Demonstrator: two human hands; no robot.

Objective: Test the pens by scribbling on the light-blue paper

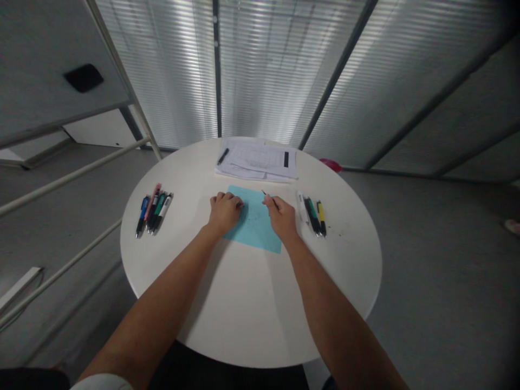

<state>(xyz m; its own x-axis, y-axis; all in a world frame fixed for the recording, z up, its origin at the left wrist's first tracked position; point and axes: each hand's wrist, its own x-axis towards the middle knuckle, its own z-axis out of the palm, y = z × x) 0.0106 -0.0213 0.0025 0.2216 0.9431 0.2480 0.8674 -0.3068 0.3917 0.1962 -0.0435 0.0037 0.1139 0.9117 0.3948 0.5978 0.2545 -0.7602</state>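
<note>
On the table (244, 314), the sheet (254, 233) lay partly beneath my left hand (226, 213) and right hand (281, 218); one pen cluster (155, 212) lay left, a second cluster (313, 215) right; papers (260, 162) bearing a single pen (223, 156) lay far.

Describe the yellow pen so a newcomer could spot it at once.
On the round white table, find the light-blue sheet. To its right, past the right hand, lie several pens. The yellow pen is rightmost, its yellow-and-black barrel unlike its green and white neighbours.
</note>
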